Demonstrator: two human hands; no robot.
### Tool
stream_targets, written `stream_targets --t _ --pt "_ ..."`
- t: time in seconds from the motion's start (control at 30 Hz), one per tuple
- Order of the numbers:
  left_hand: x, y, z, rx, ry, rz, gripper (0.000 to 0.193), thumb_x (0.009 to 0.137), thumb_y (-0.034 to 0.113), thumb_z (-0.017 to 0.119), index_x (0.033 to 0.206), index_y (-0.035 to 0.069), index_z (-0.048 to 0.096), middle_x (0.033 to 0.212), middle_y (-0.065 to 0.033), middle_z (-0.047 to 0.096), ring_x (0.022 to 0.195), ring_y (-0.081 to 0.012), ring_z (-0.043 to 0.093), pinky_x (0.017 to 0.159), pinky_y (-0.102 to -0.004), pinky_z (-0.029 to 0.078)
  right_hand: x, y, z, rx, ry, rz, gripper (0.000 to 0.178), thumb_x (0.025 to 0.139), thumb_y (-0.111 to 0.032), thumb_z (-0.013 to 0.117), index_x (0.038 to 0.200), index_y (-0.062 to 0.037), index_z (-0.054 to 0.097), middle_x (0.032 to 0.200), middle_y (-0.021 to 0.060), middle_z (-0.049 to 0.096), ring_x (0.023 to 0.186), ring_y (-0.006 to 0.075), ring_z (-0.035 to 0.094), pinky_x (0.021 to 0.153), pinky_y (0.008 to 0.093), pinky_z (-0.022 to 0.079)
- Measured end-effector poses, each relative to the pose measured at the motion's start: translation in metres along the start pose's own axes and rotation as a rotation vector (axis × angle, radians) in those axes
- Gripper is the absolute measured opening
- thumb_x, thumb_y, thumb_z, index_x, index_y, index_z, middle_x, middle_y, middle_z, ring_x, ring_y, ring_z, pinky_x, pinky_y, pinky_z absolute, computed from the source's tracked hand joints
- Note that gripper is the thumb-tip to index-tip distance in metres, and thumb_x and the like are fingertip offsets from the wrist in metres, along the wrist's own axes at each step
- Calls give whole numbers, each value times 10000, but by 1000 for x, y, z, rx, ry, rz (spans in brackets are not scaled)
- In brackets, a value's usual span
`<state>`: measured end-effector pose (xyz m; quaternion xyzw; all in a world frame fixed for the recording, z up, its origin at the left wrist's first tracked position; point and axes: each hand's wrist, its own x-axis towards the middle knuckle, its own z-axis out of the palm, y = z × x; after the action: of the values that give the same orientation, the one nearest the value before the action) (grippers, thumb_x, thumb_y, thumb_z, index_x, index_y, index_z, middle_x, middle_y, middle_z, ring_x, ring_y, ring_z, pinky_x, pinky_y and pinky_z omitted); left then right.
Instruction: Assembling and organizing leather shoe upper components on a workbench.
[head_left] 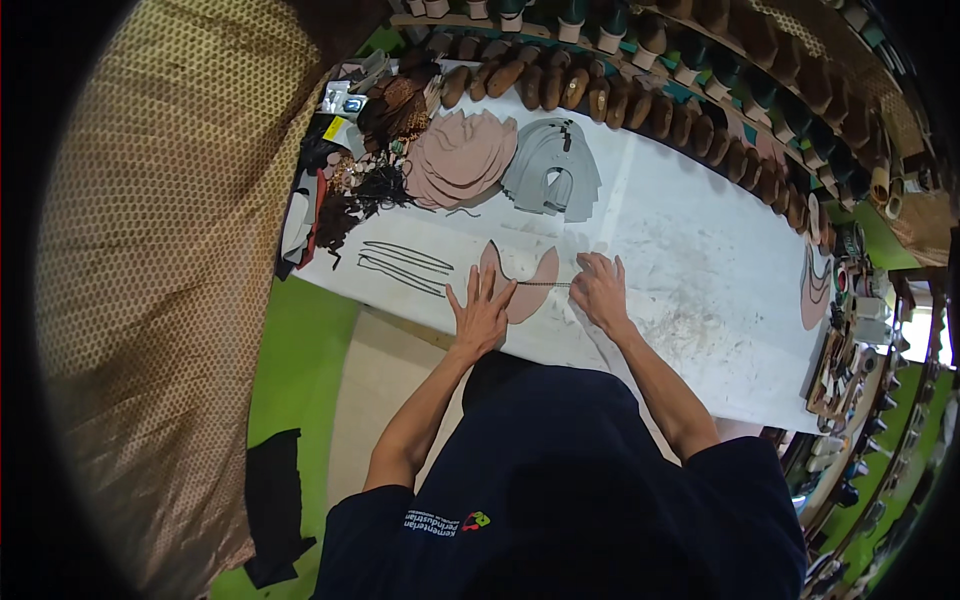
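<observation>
A pink U-shaped piece, like a shoe upper cut-out, lies flat near the front edge of the white table. My left hand rests on its left side with the fingers spread. A thin dark braided trim runs across the piece from the left thumb toward my right hand. The right fingers are bent and closed around the trim's right end. More dark trim strips lie side by side to the left. Dark trim also follows the piece's inner left edge.
Behind the piece sit a pink stack of cut-outs and a grey stack. Brown shoe lasts line the table's far edge. Dark cords and scraps crowd the left end. Another trimmed pink piece lies far right, beside a tool box.
</observation>
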<state>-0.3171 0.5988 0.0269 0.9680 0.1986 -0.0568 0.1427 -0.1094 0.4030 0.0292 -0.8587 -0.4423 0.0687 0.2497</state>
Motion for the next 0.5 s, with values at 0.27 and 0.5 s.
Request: stream_targets --t 0.27,0.5 --pt "2 7 2 67 -5 -9 691 935 215 588 1597 361 454 1784 -87 122 1634 -381 81 1141 -843 7 15 9 0 -24 -16 -47 131 884 -204 721 890 -80 763 1438 74 576 1445 314 443 1245 650 209" --pt "4 19 2 -28 11 -25 604 1032 446 541 1615 336 431 1784 -111 101 1631 -400 64 1124 -849 -17 21 10 -2 -58 -59 -68 124 899 -222 728 890 -107 774 1428 58 580 1460 303 431 1250 640 202"
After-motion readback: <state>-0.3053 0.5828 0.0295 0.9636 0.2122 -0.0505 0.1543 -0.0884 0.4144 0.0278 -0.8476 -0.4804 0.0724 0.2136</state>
